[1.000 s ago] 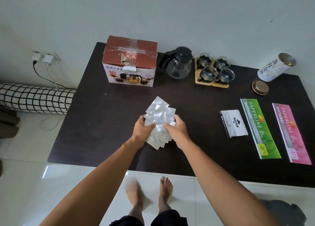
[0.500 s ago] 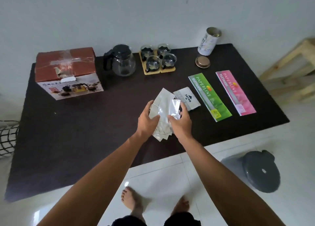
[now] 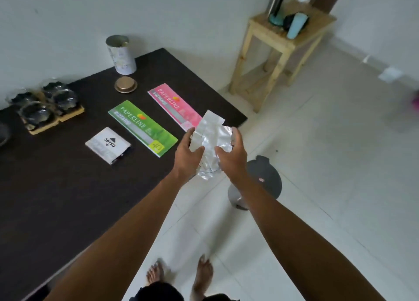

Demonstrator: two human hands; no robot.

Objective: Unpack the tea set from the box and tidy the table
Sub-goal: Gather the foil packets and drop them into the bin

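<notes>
Bundle of silver foil packets (image 3: 209,142) pinched between left hand (image 3: 187,156) and right hand (image 3: 233,153), held past the table's (image 3: 45,187) right edge, above grey lidded bin (image 3: 264,178), glass cups on wooden coasters (image 3: 45,106) near far left edge.

The packets (image 3: 209,142) held between the left hand (image 3: 188,157) and right hand (image 3: 231,155) look like silvery foil, crinkled and shiny. The table (image 3: 56,187) is dark with a matt, faintly grained top. At 10 o'clock from the packets, the glass cups (image 3: 40,105) sit on pale wooden coasters (image 3: 68,117). The tin (image 3: 121,55) at 11 o'clock looks like metal with a printed wrap, its lid (image 3: 126,85) brassy and glossy. The green pad (image 3: 142,128) and pink pad (image 3: 174,105) are smooth printed paper, the small box (image 3: 107,145) printed card. The stool (image 3: 278,51) at 1 o'clock is bare light wood. The bin (image 3: 260,178) at 5 o'clock looks like grey matt plastic; the floor (image 3: 340,164) is glossy white tile
</notes>
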